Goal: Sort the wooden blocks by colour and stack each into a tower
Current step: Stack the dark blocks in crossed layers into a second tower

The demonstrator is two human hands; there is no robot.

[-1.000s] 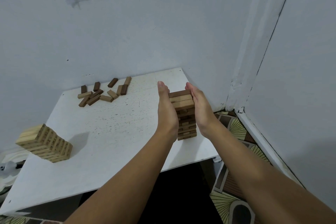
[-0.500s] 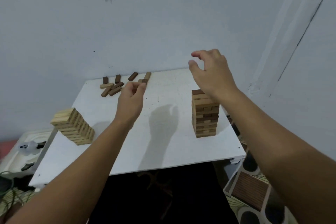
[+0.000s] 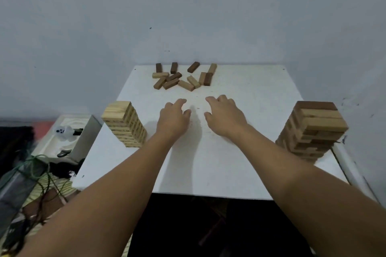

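A pale wooden tower (image 3: 125,124) stands near the left edge of the white table (image 3: 208,162). A darker tower of mixed brown and tan blocks (image 3: 311,131) stands at the right edge. Several loose dark and light blocks (image 3: 183,78) lie scattered at the far side by the wall. My left hand (image 3: 173,117) and my right hand (image 3: 224,115) hover over the middle of the table, side by side, fingers loosely curled and holding nothing, a short way in front of the loose blocks.
The table sits against a grey wall (image 3: 188,16). To the left, below table level, are a white tray (image 3: 62,137) with small items and tangled green cables (image 3: 39,171). The table's front edge drops to dark floor.
My hands let go of the dark tower, then moved to the middle of the table toward the loose blocks. The view has swung left, so both towers flank my hands.
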